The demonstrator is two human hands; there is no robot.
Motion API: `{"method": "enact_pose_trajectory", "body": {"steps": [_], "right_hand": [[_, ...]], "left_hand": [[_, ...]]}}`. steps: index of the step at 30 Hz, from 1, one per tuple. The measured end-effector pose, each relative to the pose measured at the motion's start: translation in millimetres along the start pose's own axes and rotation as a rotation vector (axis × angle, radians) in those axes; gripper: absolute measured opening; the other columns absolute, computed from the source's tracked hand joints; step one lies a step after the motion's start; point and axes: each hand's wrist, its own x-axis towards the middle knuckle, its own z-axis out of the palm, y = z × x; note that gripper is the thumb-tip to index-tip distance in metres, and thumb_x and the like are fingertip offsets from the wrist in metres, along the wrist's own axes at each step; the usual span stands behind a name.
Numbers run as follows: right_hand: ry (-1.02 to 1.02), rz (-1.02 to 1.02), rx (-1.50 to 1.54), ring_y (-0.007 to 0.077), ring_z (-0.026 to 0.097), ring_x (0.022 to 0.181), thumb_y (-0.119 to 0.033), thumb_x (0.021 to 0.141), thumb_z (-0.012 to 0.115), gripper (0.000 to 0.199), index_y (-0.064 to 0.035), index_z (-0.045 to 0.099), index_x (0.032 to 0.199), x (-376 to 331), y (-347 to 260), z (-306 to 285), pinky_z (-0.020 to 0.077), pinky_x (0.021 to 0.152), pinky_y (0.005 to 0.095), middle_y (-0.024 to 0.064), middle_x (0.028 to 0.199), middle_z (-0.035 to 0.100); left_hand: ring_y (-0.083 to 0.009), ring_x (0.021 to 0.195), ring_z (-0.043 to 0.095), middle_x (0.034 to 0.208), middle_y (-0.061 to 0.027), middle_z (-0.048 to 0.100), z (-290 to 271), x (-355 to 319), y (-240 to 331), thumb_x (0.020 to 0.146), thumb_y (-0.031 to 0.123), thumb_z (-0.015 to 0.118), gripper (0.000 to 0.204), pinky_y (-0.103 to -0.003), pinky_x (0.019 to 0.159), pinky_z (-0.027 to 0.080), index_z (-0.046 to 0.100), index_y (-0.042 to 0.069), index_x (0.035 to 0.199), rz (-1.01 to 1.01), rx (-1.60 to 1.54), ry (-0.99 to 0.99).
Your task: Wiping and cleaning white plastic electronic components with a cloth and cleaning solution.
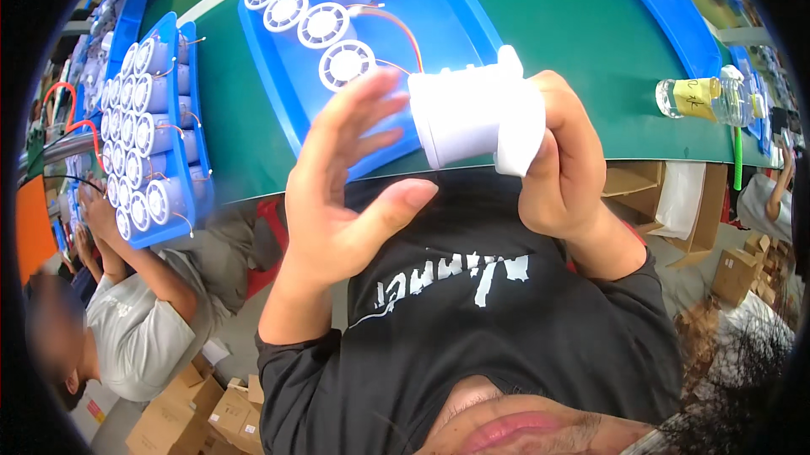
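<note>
My right hand [564, 160] is closed around the flanged end of a white plastic cylindrical housing [460, 116], thumb and fingers pinching its rim. The housing lies on its side in the air, over the near edge of the blue tray. To its left, my left hand [342, 185] is open, fingers spread and apart from the housing. Behind it, several similar white round units with spoked vent faces [347, 64] stand in the blue tray [291, 109]. A red-and-yellow wire [401, 23] runs from these units down toward the held housing; where it ends is hidden.
The green table [582, 42] carries another blue tray [654, 0] at the far right and a clear bottle with a yellow label [696, 99]. Stacked blue trays of white units [139, 134] stand left, beside a person in grey [139, 320]. Cardboard boxes [181, 409] lie below.
</note>
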Motion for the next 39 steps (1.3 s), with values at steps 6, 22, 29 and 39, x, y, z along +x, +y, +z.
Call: {"method": "enact_pose_trajectory", "body": {"steps": [6, 22, 29, 39], "right_hand": [[-0.018, -0.19, -0.165, 0.0266, 0.054, 0.075, -0.009, 0.087, 0.063, 0.014, 0.0012, 0.057, 0.093, 0, -3, 2, 0.0448, 0.069, 0.0333, 0.012, 0.09, 0.058], [0.09, 0.924, 1.271, 0.0177, 0.064, 0.085, -0.045, 0.099, 0.039, 0.053, 0.0011, 0.057, 0.117, 19, 18, 14, 0.0506, 0.075, 0.0292, 0.0097, 0.1, 0.066], [0.268, 0.712, 0.941, 0.0189, 0.057, 0.105, -0.038, 0.102, 0.038, 0.051, 0.0014, 0.046, 0.132, 14, 9, -2, 0.0451, 0.086, 0.0336, 0.0122, 0.122, 0.058], [-0.083, 0.704, 0.439, 0.0135, 0.061, 0.091, -0.024, 0.097, 0.054, 0.032, -0.0003, 0.062, 0.116, 5, 0, 4, 0.0451, 0.081, 0.025, 0.007, 0.103, 0.065]], "left_hand": [[-0.0253, 0.114, 0.059, 0.128, -0.0205, 0.055, 0, 4, 8, 0.079, -0.002, 0.072, 0.066, -0.034, 0.094, 0.048, 0.039, -0.008, 0.137, -0.176, -0.306, -0.069], [-0.0303, 0.116, 0.058, 0.123, -0.0235, 0.059, -12, -5, -13, 0.07, -0.009, 0.072, 0.055, -0.037, 0.093, 0.051, 0.054, -0.007, 0.122, 0.225, 0.244, 0.083], [-0.0325, 0.105, 0.063, 0.116, -0.0205, 0.062, -15, -11, -28, 0.062, -0.012, 0.071, 0.051, -0.038, 0.09, 0.051, 0.062, 0.002, 0.11, 0.49, 0.488, 0.107], [-0.0367, 0.102, 0.062, 0.114, -0.0207, 0.058, -16, -12, -33, 0.063, -0.006, 0.077, 0.043, -0.045, 0.086, 0.055, 0.065, 0.004, 0.102, 0.717, 0.442, 0.087]]}}
